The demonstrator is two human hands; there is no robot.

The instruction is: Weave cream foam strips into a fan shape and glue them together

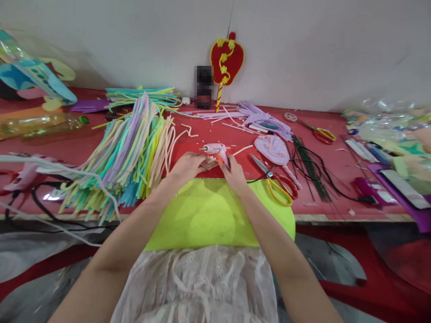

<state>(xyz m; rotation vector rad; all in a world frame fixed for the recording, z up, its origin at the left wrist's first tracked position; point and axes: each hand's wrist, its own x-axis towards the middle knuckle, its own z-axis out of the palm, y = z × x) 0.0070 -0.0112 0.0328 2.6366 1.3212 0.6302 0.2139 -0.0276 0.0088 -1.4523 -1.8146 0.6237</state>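
Note:
My right hand (235,172) is wrapped round the handle of a pink glue gun (215,148) with an orange trigger. Its nozzle points left, above the fingers of my left hand (189,164). Between those fingers is a small beige pipe-cleaner piece (211,163), partly hidden by the hand. Beneath both wrists lies a bright yellow-green sheet (212,211) at the table's front edge. To the right, scissors (269,175) with red and yellow handles rest beside a round lilac pipe-cleaner shape (272,149).
Left stands a big heap of coloured pipe cleaners (124,148), with white cables (84,172) in front. Lilac pipe cleaners (266,117) lie at the back. A red fan-shaped ornament (227,60) leans on the wall. Right are dark green stems (311,170) and a purple device (375,192).

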